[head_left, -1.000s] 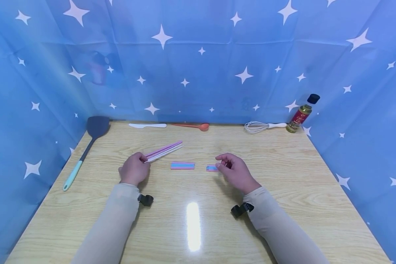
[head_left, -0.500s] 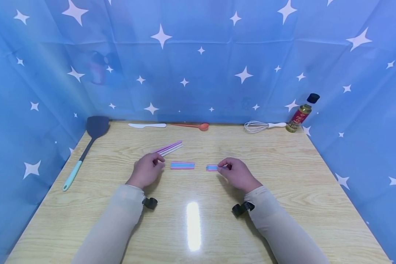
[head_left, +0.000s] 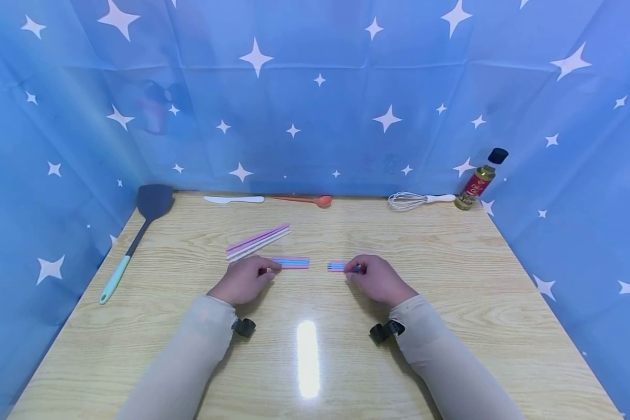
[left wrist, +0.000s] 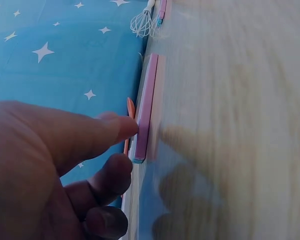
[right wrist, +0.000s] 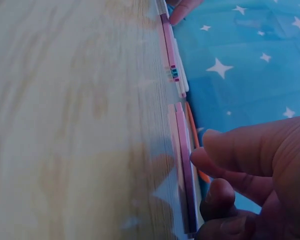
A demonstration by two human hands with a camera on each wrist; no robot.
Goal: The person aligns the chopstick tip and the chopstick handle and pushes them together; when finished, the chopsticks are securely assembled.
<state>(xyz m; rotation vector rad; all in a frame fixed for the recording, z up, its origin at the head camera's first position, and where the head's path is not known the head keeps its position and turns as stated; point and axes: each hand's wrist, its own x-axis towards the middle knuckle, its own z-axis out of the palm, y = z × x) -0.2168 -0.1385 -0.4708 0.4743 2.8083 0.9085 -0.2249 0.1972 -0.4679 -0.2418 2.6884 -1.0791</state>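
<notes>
Two short rows of thin blue-and-pink sticks lie on the wooden table. My left hand [head_left: 245, 279] is at the left end of the left row [head_left: 296, 263]. In the left wrist view one fingertip is right at the upper edge of this row [left wrist: 147, 110], the other fingers loosely bent. At the right row [head_left: 336, 266] is my right hand [head_left: 376, 279], covering its right end in the head view. The right wrist view has thumb and finger tips close over the pink side of that row [right wrist: 185, 165], not wrapped round it.
Longer pink and white sticks [head_left: 257, 241] lie slanted behind my left hand. Along the back are a white knife [head_left: 234, 200], an orange spoon [head_left: 322, 201], a whisk [head_left: 409, 202] and an oil bottle [head_left: 475, 186]. A dark spatula [head_left: 154, 202] lies far left.
My left hand has left the long pink and white sticks and moved right to the left short row. My right hand has lowered slightly over the right row, its fingers drawn closer together.
</notes>
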